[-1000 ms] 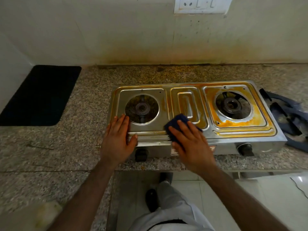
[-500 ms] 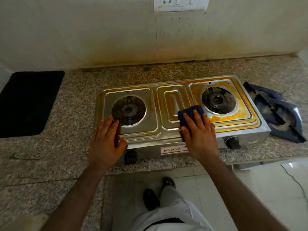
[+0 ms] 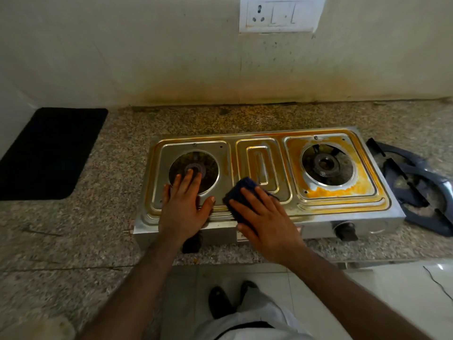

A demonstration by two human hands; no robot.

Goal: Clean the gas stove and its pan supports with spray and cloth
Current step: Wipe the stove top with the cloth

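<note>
With the left hand (image 3: 182,212) spread flat bracing the stove (image 3: 343,212), the right hand (image 3: 266,223) presses the cloth (image 3: 241,192) at centre; orange grime at 3 o'clock and seemingly the pan supports (image 3: 416,182) remain.

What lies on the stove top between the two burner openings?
In the head view, a raised rectangular panel of the stove, with the blue cloth under the right hand at its front edge.

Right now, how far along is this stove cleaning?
Roughly midway. Done: the pan supports are off, lying right of the stove, and the left burner surround looks mostly clean. In hand: the right hand presses a blue cloth on the middle, the left hand steadying. Left: orange grime around the right burner, then the supports.
</note>
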